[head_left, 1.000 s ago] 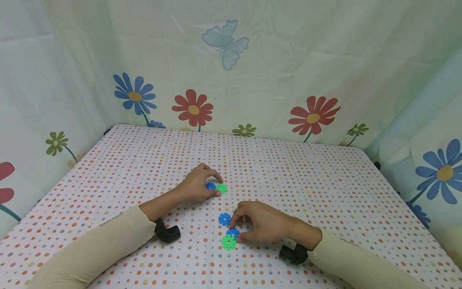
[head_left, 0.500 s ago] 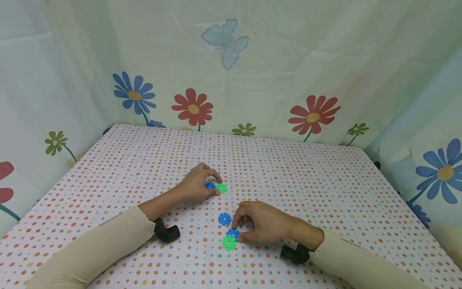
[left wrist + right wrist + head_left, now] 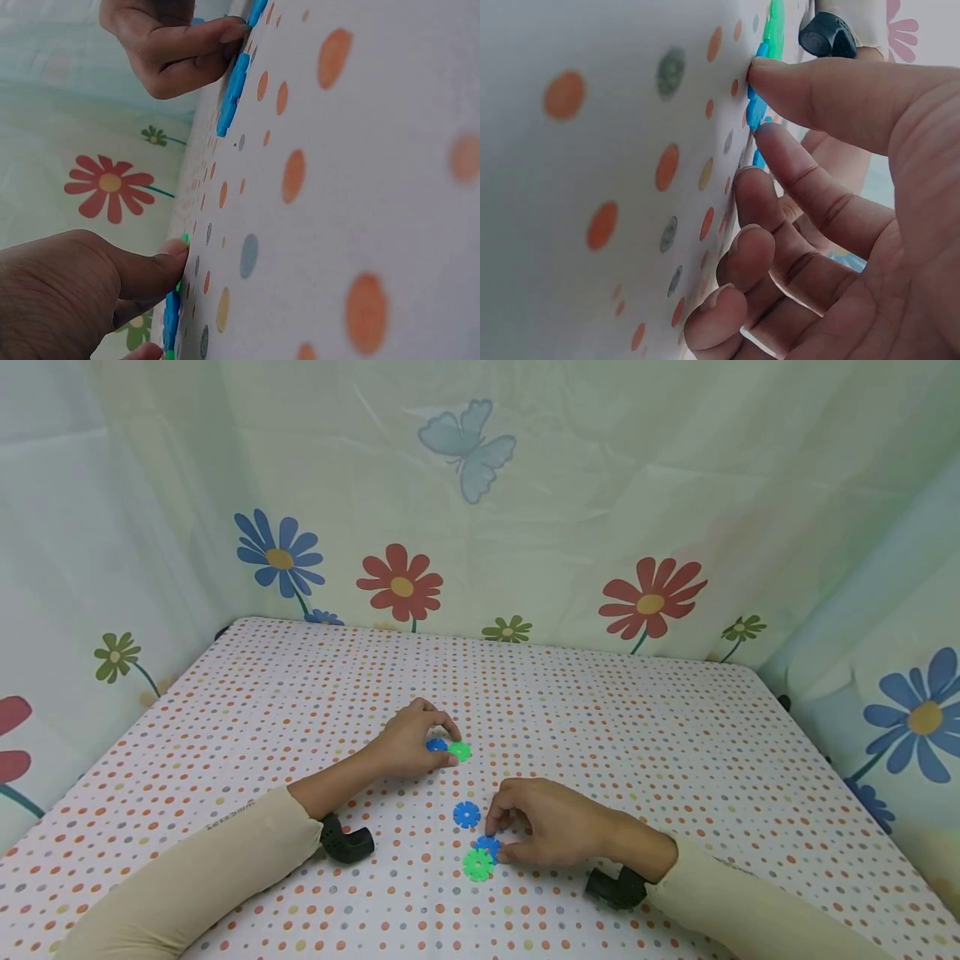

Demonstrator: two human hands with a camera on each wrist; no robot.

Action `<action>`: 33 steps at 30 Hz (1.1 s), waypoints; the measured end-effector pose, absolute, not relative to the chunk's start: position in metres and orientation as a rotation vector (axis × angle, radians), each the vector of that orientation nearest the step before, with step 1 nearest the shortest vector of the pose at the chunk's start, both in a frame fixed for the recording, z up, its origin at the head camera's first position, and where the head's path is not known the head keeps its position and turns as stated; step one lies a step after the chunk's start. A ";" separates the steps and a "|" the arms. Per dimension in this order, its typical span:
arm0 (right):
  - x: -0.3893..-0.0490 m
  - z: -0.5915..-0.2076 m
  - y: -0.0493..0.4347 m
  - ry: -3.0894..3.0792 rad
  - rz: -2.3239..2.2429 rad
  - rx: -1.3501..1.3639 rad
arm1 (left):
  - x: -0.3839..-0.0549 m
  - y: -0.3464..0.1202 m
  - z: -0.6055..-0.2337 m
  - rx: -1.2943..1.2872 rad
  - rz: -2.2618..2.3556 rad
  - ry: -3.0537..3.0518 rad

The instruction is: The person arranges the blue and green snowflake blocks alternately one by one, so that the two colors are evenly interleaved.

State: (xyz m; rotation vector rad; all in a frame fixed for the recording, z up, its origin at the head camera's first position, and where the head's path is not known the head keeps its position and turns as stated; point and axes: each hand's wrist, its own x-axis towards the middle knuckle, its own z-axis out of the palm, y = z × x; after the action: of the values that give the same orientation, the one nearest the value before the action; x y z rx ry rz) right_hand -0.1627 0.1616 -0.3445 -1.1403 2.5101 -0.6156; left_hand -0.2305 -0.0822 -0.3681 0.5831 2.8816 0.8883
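In the head view my left hand [image 3: 411, 742] holds a green notched disc [image 3: 460, 751] between thumb and index finger. A blue notched disc [image 3: 437, 745] adjoins it, partly hidden by the hand. Nearer the front, my right hand [image 3: 551, 820] pinches a blue notched disc [image 3: 487, 846] at its edge with thumb and index finger. A green notched disc [image 3: 478, 865] overlaps or joins that blue one; which, I cannot tell. Both lie flat on the table. In the right wrist view, the thumb and index fingertip touch the blue disc [image 3: 757, 109], its other fingers loosely bent.
A separate blue notched disc [image 3: 467, 814] lies left of the right hand's fingertips. The table [image 3: 637, 727] has a dotted white cover. A flower-printed curtain [image 3: 555, 510] stands around its back and sides. Each wrist wears a black camera mount [image 3: 347, 842].
My right hand has shifted slightly to the right, and the joined or overlapping blue and green discs have slid with it. The left hand and the loose blue disc stay in place.
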 end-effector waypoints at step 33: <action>-0.163 -0.345 0.156 2.453 -0.588 -1.259 | -0.232 -0.082 -0.370 0.585 0.889 2.888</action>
State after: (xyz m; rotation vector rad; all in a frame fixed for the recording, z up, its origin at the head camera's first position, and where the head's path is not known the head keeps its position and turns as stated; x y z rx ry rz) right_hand -0.1632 0.1559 -0.3449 -1.2589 2.4534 -0.5878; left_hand -0.2323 -0.0822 -0.3697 0.5846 2.8879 0.8885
